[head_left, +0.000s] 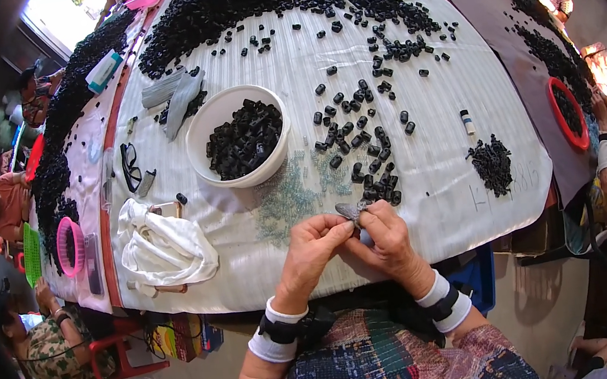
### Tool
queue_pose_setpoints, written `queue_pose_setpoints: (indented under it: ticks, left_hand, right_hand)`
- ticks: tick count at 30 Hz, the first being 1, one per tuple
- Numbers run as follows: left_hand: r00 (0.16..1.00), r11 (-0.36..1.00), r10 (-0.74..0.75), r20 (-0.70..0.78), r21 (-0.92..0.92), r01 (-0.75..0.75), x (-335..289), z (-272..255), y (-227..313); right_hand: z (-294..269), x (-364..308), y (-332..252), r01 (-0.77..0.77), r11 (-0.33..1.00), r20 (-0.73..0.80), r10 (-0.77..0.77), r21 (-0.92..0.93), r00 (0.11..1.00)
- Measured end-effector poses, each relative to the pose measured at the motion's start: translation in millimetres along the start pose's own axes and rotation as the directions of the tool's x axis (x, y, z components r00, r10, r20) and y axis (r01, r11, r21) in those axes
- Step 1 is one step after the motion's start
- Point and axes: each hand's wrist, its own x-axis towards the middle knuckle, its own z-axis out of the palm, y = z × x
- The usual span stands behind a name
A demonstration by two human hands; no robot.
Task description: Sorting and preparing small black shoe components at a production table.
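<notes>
My left hand (316,252) and my right hand (385,238) meet at the table's near edge, fingers pinched closed. A small grey, cloth-like piece (349,210) shows at their fingertips; whether it is worn on a finger or held is unclear, and anything smaller is hidden. Just beyond my right hand, short black cylindrical plastic parts (363,138) lie scattered. To the left of these stands a white bowl (196,138) holding black plastic pieces (245,140). Between bowl and hands, many tiny clear bluish bits (286,203) are spread.
A large black heap (259,0) covers the far table. Small black pins (492,166) and a small bottle (467,122) lie right. Grey gloves (177,99), glasses (131,168) and white cloth (164,246) lie left. People sit at both sides; a red chair (107,369) stands lower left.
</notes>
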Motion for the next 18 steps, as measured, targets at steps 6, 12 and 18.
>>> queue_pose_setpoints:
  ticks: [6, 12, 18]
  left_hand:
    - [0.997, 0.984, 0.051, -0.061, -0.168, -0.061, -3.1, 2.5, -3.5]
    - [0.998, 0.986, 0.054, -0.039, -0.154, -0.059, -4.2, 0.4, -3.3]
    - [0.998, 0.999, 0.026, -0.060, -0.036, -0.029, -3.0, 6.7, 0.9]
  right_hand:
    - [-1.1, -0.3, 0.3, -0.027, 0.999, -0.054, 0.029, 0.031, 0.998]
    - [0.2, -3.7, 2.8, -0.061, 0.998, -0.064, 0.063, 0.032, 0.996]
    - [-0.3, -1.0, 3.5, -0.054, 0.998, -0.062, 0.056, 0.037, 0.996]
